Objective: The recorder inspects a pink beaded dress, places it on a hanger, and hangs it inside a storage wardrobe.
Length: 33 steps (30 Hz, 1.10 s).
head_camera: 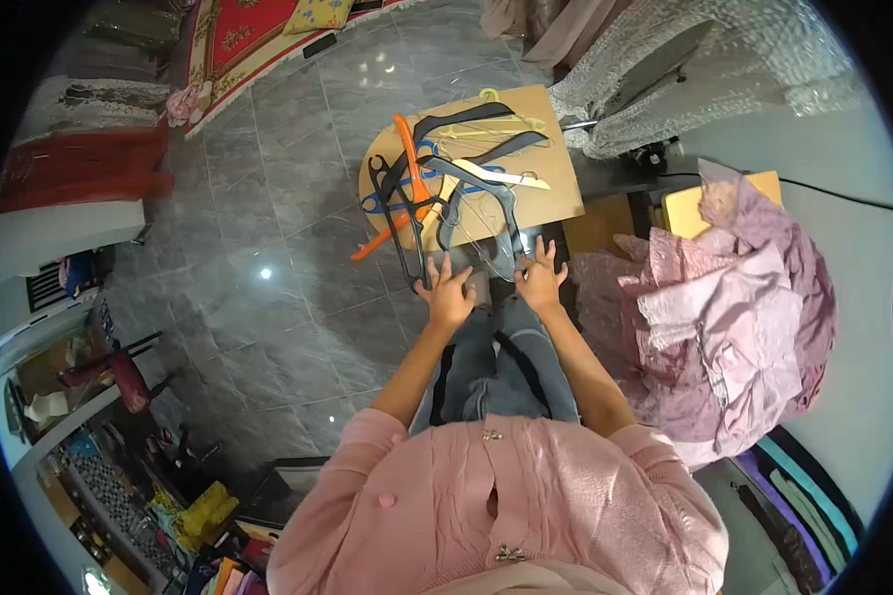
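Observation:
My left hand [450, 296] has its fingers spread, with the thumb toward the middle. The lower end of a black plastic hanger [393, 223] is beside its outer fingers; I cannot tell whether they touch. My right hand [542, 281] is also spread, close to the lower end of a dark grey hanger [502, 192]. Neither hand appears to hold anything. Ahead of both is a low wooden table [558, 167] bearing a loose heap of hangers. An orange hanger [414, 172], a cream one [502, 174], a blue one [372, 202] and a yellow one [461, 132] overlap there.
On the right lies a big pile of pink and mauve garments [722, 312], with a yellow board [683, 212] behind it. Sheer beaded fabric [744, 67] hangs beyond. Grey tiles [268, 216] cover the floor. A red patterned rug [245, 37] lies at the far left.

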Tool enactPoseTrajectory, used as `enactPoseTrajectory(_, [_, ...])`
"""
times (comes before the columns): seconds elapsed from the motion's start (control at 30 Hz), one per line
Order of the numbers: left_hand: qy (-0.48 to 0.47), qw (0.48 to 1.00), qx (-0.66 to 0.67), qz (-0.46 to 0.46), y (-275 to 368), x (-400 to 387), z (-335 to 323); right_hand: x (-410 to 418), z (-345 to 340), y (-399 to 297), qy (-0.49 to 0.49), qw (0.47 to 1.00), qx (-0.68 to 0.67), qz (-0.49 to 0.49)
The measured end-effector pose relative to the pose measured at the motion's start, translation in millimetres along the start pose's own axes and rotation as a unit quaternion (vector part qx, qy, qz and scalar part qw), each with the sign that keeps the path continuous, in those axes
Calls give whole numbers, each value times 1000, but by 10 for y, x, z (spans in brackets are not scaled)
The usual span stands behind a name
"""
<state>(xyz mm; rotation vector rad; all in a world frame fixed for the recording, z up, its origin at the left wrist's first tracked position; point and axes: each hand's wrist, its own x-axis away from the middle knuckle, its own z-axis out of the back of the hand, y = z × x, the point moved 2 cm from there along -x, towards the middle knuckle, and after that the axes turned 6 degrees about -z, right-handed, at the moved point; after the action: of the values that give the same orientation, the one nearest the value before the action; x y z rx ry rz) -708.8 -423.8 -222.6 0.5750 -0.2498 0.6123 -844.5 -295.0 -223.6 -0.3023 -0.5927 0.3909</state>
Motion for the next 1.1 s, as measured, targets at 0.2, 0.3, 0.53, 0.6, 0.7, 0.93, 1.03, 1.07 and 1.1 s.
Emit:
enactPoseTrajectory(0.2, [50,998,-22,25,-413,-420,-294,-560,-553,127,-16,999,52,4])
enactPoseTrajectory(0.3, [51,997,-35,47,-501,-679,-399,-809,-788,146,-38,998,9,-41])
enactPoseTrajectory(0.53, [31,994,-60,82,-461,-1126,-681,-1206,-1161,134,8,998,59,-35])
enactPoseTrajectory(0.6, [59,994,-52,81,-401,-1212,-755,-1297,-1240,127,49,997,42,-49])
enactPoseTrajectory(0.7, [79,992,-39,95,-352,-1337,-870,-1416,-1332,138,101,991,17,-90])
enactPoseTrajectory(0.93, [207,962,-42,173,-519,-1574,-1044,-1595,-1416,53,112,989,-20,-90])
enactPoseTrajectory(1.03, [219,955,-23,200,-551,-1619,-1126,-1654,-1400,89,122,990,-22,-69])
enactPoseTrajectory(1.07, [195,959,-31,203,-564,-1635,-1148,-1677,-1392,125,106,992,-12,-60])
enactPoseTrajectory(1.1, [194,959,-31,206,-583,-1645,-1157,-1690,-1377,143,89,995,-4,-49])
